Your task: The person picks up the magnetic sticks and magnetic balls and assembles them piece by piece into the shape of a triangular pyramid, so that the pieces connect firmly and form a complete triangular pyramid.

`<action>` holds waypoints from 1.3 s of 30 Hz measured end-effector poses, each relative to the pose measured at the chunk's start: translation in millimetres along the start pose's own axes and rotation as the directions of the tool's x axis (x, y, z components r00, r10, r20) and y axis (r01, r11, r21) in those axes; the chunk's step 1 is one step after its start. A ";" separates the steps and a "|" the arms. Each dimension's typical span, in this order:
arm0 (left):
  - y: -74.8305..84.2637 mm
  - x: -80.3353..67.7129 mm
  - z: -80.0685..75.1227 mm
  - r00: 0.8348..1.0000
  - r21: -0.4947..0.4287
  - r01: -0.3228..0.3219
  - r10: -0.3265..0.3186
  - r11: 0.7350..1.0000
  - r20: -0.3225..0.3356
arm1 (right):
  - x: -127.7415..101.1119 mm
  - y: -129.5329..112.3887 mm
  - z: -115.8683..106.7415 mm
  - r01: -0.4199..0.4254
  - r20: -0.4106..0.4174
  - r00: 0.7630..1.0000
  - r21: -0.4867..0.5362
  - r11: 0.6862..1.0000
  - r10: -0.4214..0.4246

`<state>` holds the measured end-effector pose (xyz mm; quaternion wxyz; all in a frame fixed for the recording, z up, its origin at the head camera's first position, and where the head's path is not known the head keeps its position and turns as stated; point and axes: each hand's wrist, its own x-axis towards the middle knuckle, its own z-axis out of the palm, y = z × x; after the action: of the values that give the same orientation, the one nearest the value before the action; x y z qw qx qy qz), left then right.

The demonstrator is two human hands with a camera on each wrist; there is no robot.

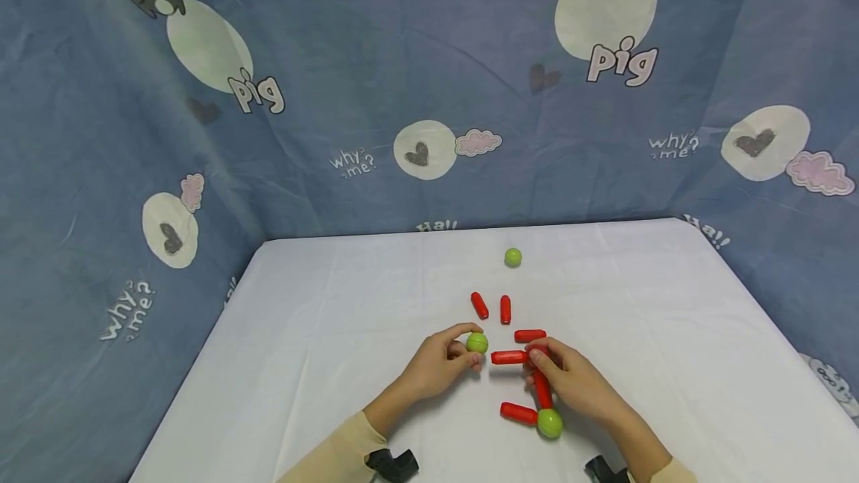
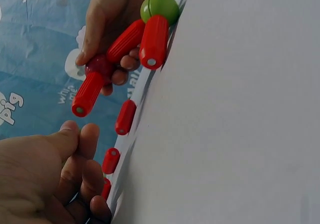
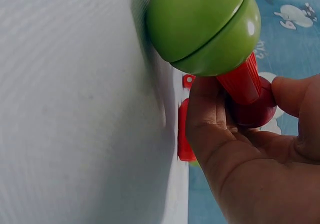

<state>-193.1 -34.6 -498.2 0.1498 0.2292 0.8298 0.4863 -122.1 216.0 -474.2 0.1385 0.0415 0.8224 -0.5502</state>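
Note:
My left hand (image 1: pixel 439 364) pinches a green ball (image 1: pixel 477 342) between thumb and fingers; in the left wrist view those fingers hide it. Just to the right, my right hand (image 1: pixel 577 379) grips a dark red ball (image 3: pixel 252 108) belonging to a joined piece. One red rod (image 1: pixel 509 357) points from that ball toward the left hand, its end close to the green ball. Another red rod (image 1: pixel 543 390) runs from it to a second green ball (image 1: pixel 549 423) nearer the person. From this second ball a further red rod (image 1: pixel 519 413) sticks out leftward.
Loose red rods lie beyond the hands: one (image 1: pixel 530 335) close by the right fingers, two more (image 1: pixel 479 305) (image 1: pixel 505 309) farther back. A third green ball (image 1: pixel 513 257) sits near the far edge of the white table (image 1: pixel 349 297). Blue printed cloth (image 1: pixel 335 80) hangs behind.

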 end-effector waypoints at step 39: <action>1.5 -3.1 7.3 1.000 -0.021 0.005 -0.004 1.000 0.022 | 2.6 0.7 1.9 -0.029 -0.055 0.998 -0.006 1.000 0.028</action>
<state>-186.7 -30.2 -500.3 0.1625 0.2311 0.8235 0.4920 -124.1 214.2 -476.3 0.1239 0.0679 0.8271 -0.5440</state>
